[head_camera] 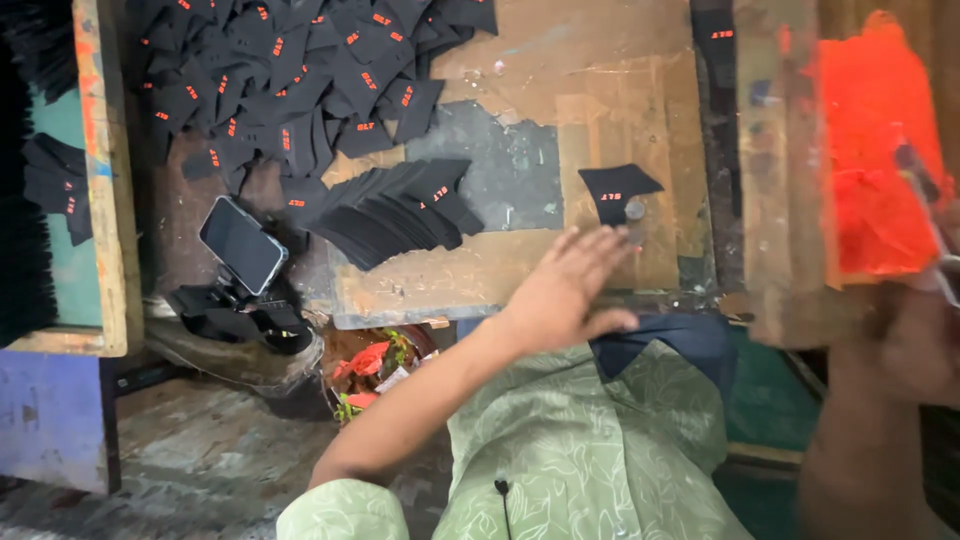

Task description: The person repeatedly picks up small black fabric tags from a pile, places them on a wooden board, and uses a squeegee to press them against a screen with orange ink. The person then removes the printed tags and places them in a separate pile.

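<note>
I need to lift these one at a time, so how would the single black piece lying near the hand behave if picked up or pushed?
The single black piece looks thin and flat, so probably light and floppy, sagging when lifted. Lying flush on the rough wooden board, it may slide rather than roll. The fanned stack nearby suggests pieces shift over each other easily. The left hand hovers just below it.

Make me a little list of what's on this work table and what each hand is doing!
Left hand: open, flat on the wooden board near its front edge
Right hand: blurred, by the bright orange bundle
Single black piece: alone on the board, just beyond the left hand
Fanned stack of black pieces: middle of the board
Big pile of black pieces: far left
Phone on a stand: left of the stack
</note>
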